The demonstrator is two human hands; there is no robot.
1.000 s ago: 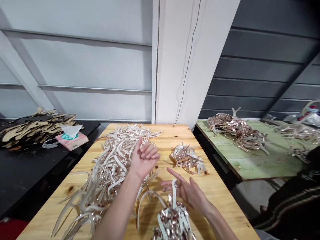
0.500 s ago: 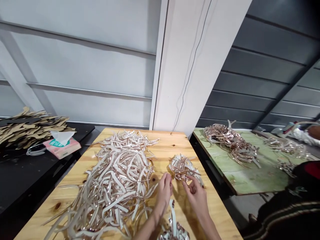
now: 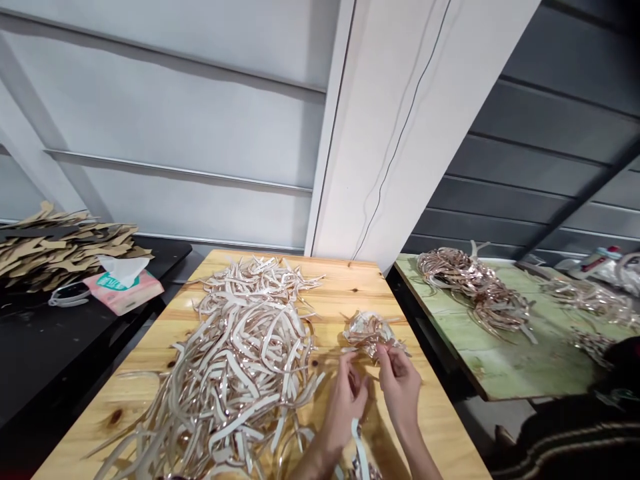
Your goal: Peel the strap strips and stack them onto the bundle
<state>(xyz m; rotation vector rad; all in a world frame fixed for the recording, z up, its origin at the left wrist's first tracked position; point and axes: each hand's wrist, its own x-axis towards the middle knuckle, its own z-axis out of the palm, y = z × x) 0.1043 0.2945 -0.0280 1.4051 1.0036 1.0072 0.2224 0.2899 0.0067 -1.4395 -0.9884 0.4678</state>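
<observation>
My right hand [image 3: 401,385] is at the near edge of a small bundle of shiny rose-gold and white strips [image 3: 367,328]. Its thumb and forefinger are pinched on a strip there, partly hidden by the fingers. Just left of it, my left hand [image 3: 345,400] is curled with a gap between thumb and fingers, and I see nothing held in it. Between my forearms, a second clump of strips [image 3: 361,453] lies near the bottom edge, one pale strip standing up. A large tangled pile of the same strips [image 3: 250,360] spreads left of my hands.
The wooden table [image 3: 350,287] backs onto a white pillar. On a black table [image 3: 40,353] at left are brown cut pieces [image 3: 65,247] and a tissue pack [image 3: 125,290]. A green table [image 3: 500,363] at right bears more strips [image 3: 480,287]; a dark-clothed person [image 3: 565,433] is beside it.
My right hand has moved up against the small bundle and pinches there. My left hand has shifted right, nearer to it, and its fingers have opened. The view has turned slightly.
</observation>
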